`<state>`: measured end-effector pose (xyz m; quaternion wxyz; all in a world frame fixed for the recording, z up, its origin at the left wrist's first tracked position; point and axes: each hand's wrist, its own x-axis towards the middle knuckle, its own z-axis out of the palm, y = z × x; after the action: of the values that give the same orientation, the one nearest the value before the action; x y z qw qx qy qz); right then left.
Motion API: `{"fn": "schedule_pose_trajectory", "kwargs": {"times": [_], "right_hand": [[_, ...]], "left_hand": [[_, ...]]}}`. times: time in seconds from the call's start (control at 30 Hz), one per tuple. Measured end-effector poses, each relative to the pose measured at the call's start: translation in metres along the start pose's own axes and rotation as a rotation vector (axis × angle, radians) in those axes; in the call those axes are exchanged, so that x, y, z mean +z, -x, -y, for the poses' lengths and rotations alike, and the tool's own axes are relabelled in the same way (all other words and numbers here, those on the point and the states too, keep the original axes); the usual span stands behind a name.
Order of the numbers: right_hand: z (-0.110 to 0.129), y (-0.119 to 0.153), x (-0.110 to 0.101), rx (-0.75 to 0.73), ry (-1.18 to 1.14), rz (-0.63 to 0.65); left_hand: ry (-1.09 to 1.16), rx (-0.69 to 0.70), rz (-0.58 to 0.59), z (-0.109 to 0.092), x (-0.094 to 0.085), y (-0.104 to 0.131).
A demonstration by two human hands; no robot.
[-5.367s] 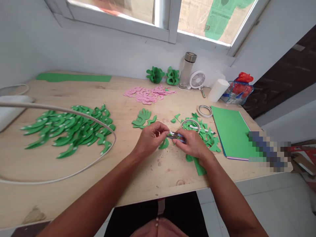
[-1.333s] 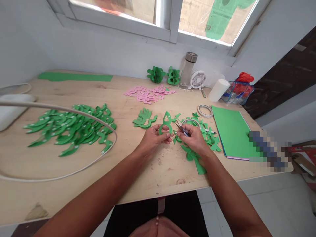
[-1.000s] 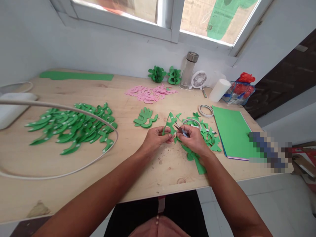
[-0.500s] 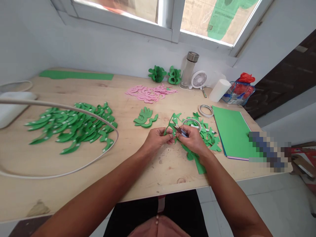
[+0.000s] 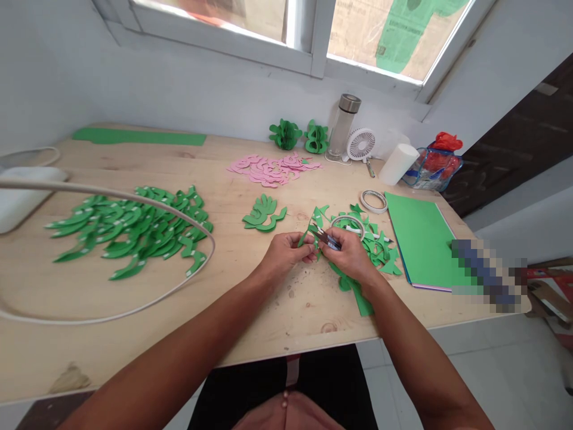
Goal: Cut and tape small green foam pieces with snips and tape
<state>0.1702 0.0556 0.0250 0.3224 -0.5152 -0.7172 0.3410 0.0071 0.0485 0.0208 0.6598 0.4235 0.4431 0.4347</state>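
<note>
Between its thumb and fingers, my left hand (image 5: 289, 251) pinches a narrow, curved green paper piece (image 5: 306, 235) with small white patches. My right hand (image 5: 347, 251) is closed around small dark scissors (image 5: 329, 240), whose pointed blades reach toward that paper. Both hands are close together above the table, and the fingers partly hide the paper and the scissors' handles. Green paper scraps (image 5: 380, 251) lie just beyond and right of my right hand, with a roll of tape (image 5: 348, 218) among them. A few green cut-outs (image 5: 264, 214) rest beyond my left hand.
At left lies a large pile of green cut strips (image 5: 143, 230), crossed by a pale cable (image 5: 197, 224) near the camera. Pink cut-outs (image 5: 268, 169), a glass bottle (image 5: 341, 128) and a small fan (image 5: 360, 144) are toward the wall. Green sheets (image 5: 421, 239) lie at right.
The scissors' blades and the green paper shift slightly between my fingers. Both hands keep nearly the same place, and the surrounding things stay put.
</note>
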Motion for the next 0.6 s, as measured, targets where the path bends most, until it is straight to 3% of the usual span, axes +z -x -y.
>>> {"fn": "schedule_pose_trajectory", "kwargs": {"times": [0.6], "right_hand": [[0.0063, 0.0022, -0.0004, -0.017, 0.066, -0.026]], "left_hand": [[-0.08, 0.052, 0.02, 0.0045, -0.002, -0.0059]]}}
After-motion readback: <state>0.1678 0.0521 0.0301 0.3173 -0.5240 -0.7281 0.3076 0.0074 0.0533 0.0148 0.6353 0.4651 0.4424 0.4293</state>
